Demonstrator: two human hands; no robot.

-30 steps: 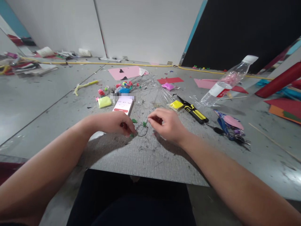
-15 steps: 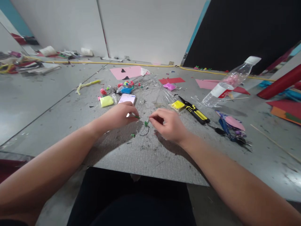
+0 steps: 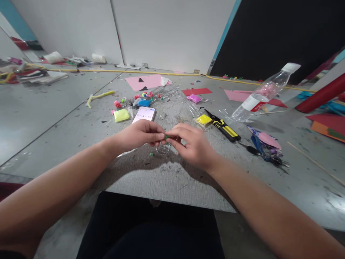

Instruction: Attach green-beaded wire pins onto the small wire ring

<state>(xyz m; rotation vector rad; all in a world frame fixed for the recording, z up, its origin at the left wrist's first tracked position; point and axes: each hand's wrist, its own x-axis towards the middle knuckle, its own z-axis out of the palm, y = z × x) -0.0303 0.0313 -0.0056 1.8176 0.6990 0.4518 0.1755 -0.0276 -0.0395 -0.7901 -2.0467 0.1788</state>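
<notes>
My left hand (image 3: pixel 145 133) and my right hand (image 3: pixel 190 142) meet over the grey board, fingertips nearly touching. Between them is a small piece of green clay (image 3: pixel 166 137), pinched from both sides and partly hidden by the fingers. Just under the fingertips lies a round thin wire frame (image 3: pixel 162 149), its upper part covered by my hands. A loose green bit (image 3: pixel 152 154) rests to the left of the wire. Behind my left hand a phone (image 3: pixel 145 114) with a lit timer screen lies flat.
Beyond my right hand are a yellow clay packet (image 3: pixel 204 119) and black-yellow pliers (image 3: pixel 225 128). A plastic bottle (image 3: pixel 265 93) leans at the right, with keys (image 3: pixel 276 159) nearer me. A pale yellow packet (image 3: pixel 121 115) lies left of the phone; pink paper (image 3: pixel 142 83) is farther back.
My left hand has moved right and closed in on my right hand, so both now pinch the green clay. The white-tipped stick seen at my left fingers no longer shows. More of the phone is visible.
</notes>
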